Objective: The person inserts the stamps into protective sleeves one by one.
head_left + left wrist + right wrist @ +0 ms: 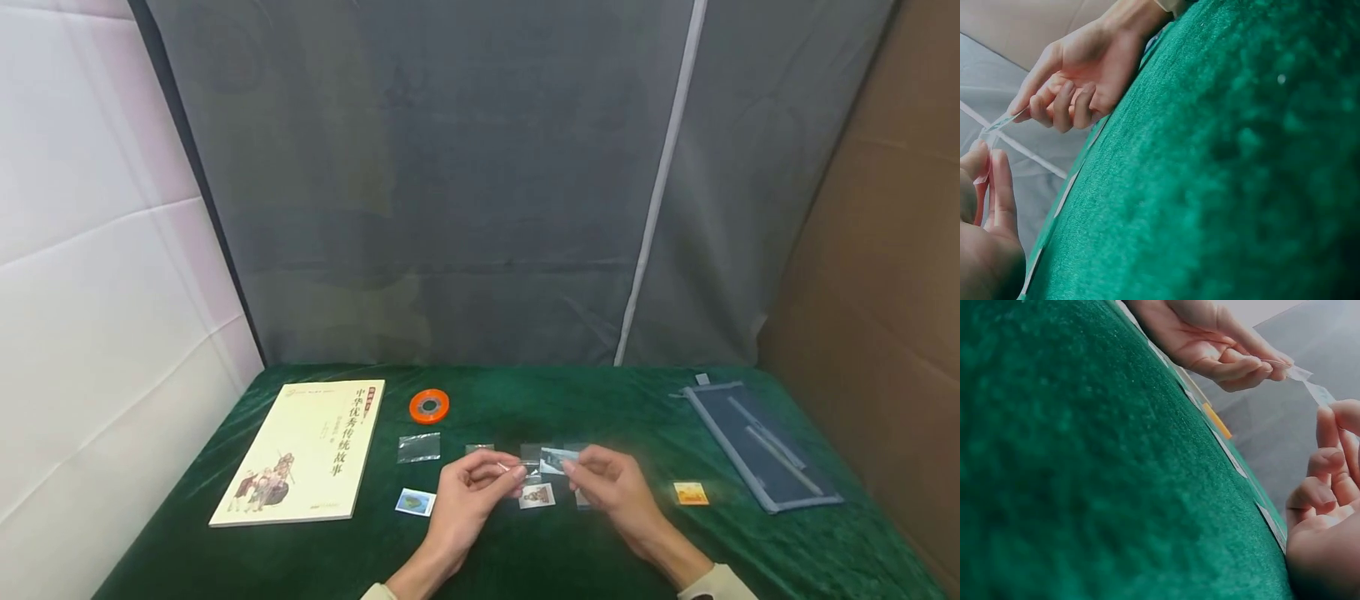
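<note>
Green worktop (562, 404), pale book (315, 454) lying at left. Left hand (471, 492) and right hand (611, 490) above worktop, both pinching: left a clear sleeve (531, 469), right a small picture stamp (553, 461), its edge meeting the sleeve.

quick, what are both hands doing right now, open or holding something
Left hand: closed, pinching a clear sleeve.
Right hand: closed, pinching a small stamp.

On the left, a cream book (300, 454); right of it, an orange roll (430, 417); at right, a blue pouch (753, 446); at far side, grey fabric (487, 183).
</note>
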{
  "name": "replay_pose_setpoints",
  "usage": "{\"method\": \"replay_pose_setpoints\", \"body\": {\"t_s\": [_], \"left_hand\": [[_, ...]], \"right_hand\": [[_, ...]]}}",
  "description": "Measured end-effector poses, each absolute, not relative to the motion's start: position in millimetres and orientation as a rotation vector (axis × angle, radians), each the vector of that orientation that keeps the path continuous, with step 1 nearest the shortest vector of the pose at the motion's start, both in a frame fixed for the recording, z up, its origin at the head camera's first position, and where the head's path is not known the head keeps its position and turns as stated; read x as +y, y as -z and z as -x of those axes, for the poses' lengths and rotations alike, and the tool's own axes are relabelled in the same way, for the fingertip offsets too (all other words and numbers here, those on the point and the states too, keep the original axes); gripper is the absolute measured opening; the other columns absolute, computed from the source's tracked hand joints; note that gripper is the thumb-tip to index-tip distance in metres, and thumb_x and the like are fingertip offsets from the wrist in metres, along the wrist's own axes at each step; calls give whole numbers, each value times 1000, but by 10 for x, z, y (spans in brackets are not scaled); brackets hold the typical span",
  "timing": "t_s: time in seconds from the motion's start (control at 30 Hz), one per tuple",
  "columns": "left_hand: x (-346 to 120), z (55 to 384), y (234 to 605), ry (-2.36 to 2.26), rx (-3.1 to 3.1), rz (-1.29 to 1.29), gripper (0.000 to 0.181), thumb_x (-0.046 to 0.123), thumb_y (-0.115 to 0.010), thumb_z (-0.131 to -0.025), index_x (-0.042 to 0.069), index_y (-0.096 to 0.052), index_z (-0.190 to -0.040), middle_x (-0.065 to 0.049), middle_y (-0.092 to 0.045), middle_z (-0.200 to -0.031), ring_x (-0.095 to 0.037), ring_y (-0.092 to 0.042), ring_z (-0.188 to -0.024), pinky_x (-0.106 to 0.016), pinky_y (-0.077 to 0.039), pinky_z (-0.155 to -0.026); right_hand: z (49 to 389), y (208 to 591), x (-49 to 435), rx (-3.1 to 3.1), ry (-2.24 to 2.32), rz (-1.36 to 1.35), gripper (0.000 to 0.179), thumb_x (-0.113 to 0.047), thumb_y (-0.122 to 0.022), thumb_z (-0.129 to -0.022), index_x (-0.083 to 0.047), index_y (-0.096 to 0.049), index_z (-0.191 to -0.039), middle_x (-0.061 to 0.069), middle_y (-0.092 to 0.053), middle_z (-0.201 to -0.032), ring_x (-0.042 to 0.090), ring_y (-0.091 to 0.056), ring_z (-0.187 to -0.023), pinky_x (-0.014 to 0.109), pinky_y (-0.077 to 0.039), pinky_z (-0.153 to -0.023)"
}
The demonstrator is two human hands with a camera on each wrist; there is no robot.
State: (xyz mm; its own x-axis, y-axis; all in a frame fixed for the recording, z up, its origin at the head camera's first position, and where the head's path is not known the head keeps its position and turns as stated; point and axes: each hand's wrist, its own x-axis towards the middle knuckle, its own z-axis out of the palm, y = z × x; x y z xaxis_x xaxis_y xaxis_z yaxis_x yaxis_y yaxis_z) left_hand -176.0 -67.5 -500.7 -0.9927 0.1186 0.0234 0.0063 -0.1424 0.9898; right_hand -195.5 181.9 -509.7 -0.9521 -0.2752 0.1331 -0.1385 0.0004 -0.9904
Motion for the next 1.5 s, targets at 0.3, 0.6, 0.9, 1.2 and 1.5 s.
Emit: {"method": "replay_pose_setpoints", "body": {"t_s": [0.3,0.6,0.9,1.2,1.5], "left_hand": [[-674,1772,4996,-2326,2006,-137,34,21,-89,-92,0,-77,-115,-21,-82,-110,-23,-83,-93,-35,-68,-86],[-681,1759,4987,-2314,1993,-142,32,22,-87,-94,-1,-77,-115,-22,-82,-109,-23,-83,-92,-35,-67,-87],[-673,1771,5009,-2336,2065,-97,44,23,-92,-88,-2,-75,-120,-11,-85,-106,-21,-82,-98,-29,-67,-90],[-689,1757,4987,-2344,2147,-80,45,25,-94,-86,2,-76,-121,-5,-85,-107,-19,-81,-102,-24,-62,-81],[-691,1742,4976,-2351,2141,-110,43,22,-93,-87,1,-76,-121,-5,-85,-108,-19,-81,-104,-24,-62,-84]], "right_hand": [[1949,5092,1834,2047,2214,552,17,-9,-68,-106,-5,-63,-90,-8,-50,-64,8,-40,-56,35,-33,-46],[1950,5101,1833,2000,2227,595,17,-7,-66,-107,1,-62,-93,-10,-55,-68,4,-41,-56,29,-36,-46],[1959,5117,1857,1961,2240,667,19,-4,-63,-108,6,-57,-92,-8,-51,-67,9,-39,-57,31,-35,-46],[1942,5088,1858,1960,2234,670,18,-2,-65,-106,5,-62,-90,-5,-68,-74,2,-46,-56,20,-40,-47],[1940,5092,1847,1991,2218,696,15,-2,-66,-105,5,-66,-91,-4,-74,-79,2,-47,-54,22,-39,-44]]}}
